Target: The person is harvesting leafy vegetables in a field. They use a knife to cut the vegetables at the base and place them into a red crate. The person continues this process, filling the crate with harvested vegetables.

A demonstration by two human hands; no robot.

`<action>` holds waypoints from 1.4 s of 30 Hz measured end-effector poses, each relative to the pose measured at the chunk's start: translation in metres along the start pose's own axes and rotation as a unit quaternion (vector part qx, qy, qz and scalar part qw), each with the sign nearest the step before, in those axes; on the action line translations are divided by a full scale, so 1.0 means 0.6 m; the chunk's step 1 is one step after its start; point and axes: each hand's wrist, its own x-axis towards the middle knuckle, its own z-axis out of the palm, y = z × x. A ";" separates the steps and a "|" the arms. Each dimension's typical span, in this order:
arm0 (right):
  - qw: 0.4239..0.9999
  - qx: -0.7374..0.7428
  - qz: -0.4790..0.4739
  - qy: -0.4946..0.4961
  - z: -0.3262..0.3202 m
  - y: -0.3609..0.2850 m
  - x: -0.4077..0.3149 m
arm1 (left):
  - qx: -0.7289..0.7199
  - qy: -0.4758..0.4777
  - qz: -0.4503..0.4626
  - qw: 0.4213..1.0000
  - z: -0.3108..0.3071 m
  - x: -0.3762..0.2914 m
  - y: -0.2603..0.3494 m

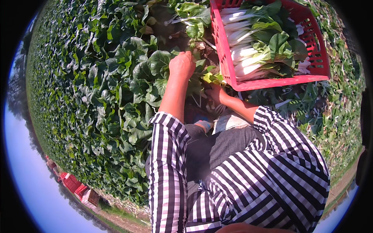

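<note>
My left hand [183,64] is curled into a fist among the bok choy leaves at the edge of the standing crop, and it appears to grip a bok choy plant [194,86]. Lower and to the right, my right hand [216,93] reaches close to the ground at the plant's base. Its fingertips are partly hidden by leaves and shadow, so what they hold cannot be made out. A yellowing leaf [212,78] lies just above that hand. Beside both hands stands a red plastic crate [279,83] with bok choy [247,56] laid in it, white stalks to the left.
Dense rows of bok choy [96,87] fill the left side. Cut bok choy [193,19] lies on the soil beyond my left hand. Leaf scraps [326,116] litter the ground at right. Stacked red crates [70,182] stand far off at lower left. My bent knees are close below my hands.
</note>
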 end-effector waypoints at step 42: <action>0.965 -0.254 -0.063 0.009 0.056 -0.075 0.047 | 0.055 0.181 -0.025 0.982 0.180 -0.293 -0.180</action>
